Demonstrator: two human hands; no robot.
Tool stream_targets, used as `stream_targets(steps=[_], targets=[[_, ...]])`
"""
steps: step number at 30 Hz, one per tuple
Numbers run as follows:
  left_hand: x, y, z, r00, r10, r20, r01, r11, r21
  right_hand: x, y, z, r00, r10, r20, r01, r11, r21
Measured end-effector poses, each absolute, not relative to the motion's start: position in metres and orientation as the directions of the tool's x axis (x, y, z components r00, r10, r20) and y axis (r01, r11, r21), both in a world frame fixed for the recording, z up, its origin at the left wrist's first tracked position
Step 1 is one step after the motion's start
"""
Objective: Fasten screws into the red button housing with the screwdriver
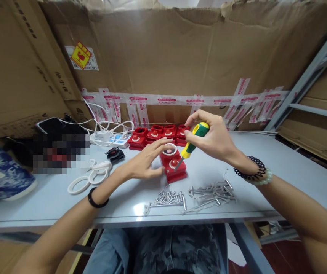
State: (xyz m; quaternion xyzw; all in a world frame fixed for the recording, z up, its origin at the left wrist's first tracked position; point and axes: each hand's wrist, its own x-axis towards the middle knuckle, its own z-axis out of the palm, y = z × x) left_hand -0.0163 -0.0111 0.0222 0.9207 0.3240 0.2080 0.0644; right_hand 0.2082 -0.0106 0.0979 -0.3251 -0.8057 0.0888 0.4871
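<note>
A green and yellow screwdriver (197, 137) is gripped in my right hand (213, 135), its shaft slanting down to the left. The tip reaches the near part of a red box-shaped unit (177, 176), which has a white ring (169, 149) at its far end and a red dome in a white collar. Whether the tip sits on a screw is too small to tell. My left hand (148, 160) is at the unit's left side, fingers spread, the thumb by its edge. Loose screws (169, 197) lie in a pile nearer to me.
Metal rods with white strings (213, 194) lie right of the screws. More red units (137, 139) line the back. White rings (79, 185), a black part (115, 155), a power strip (110, 140) with cables and a blue-white cup (6, 171) are on the left. Cardboard (157, 57) stands behind.
</note>
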Motion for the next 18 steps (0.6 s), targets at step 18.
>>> stream_targets(steps=[18], targets=[[-0.028,-0.003,0.026,0.665,0.686,0.296,0.636,-0.727,0.258,0.190,-0.009,0.089,-0.379,0.634,0.674,0.410,0.768,-0.492]])
